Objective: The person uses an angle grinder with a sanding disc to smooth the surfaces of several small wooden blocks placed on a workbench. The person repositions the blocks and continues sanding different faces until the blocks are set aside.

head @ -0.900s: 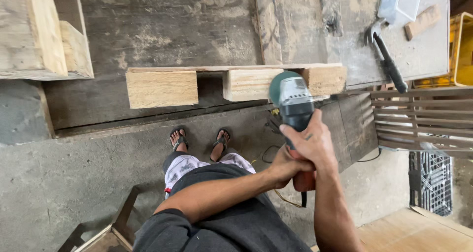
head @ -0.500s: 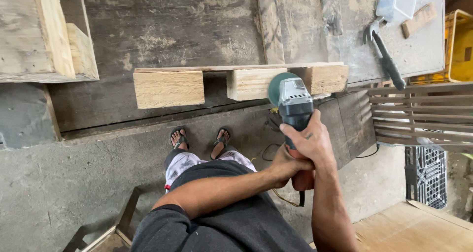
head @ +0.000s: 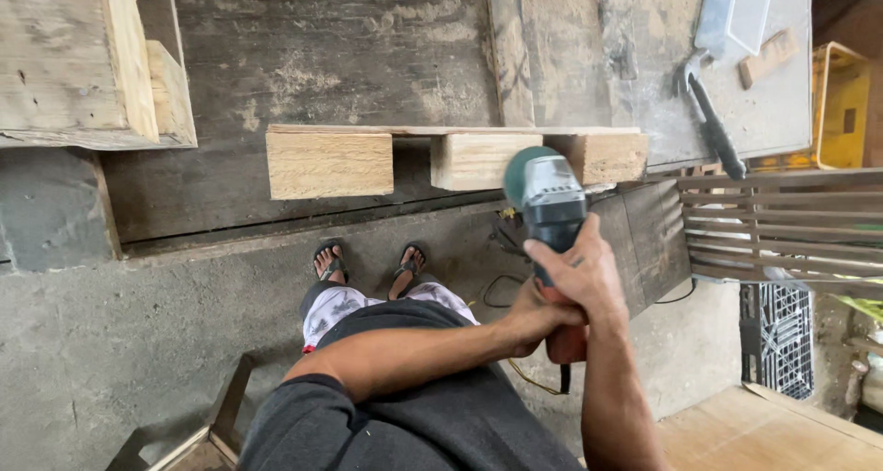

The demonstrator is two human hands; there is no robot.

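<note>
Right hand [head: 584, 273] fingers wrapped around green angle grinder [head: 549, 200], left hand [head: 533, 319] seemingly gripping its rear handle, wooden block [head: 602, 156] at one o'clock

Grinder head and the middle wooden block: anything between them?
Head view: nothing; the grinder overlaps the middle block's right end. Touching can't be told.

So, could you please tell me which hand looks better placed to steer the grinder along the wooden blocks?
The right hand, probably: it wraps the grinder body just behind the head, next to the blocks. The left hand grips the red rear end, farther back.
</note>
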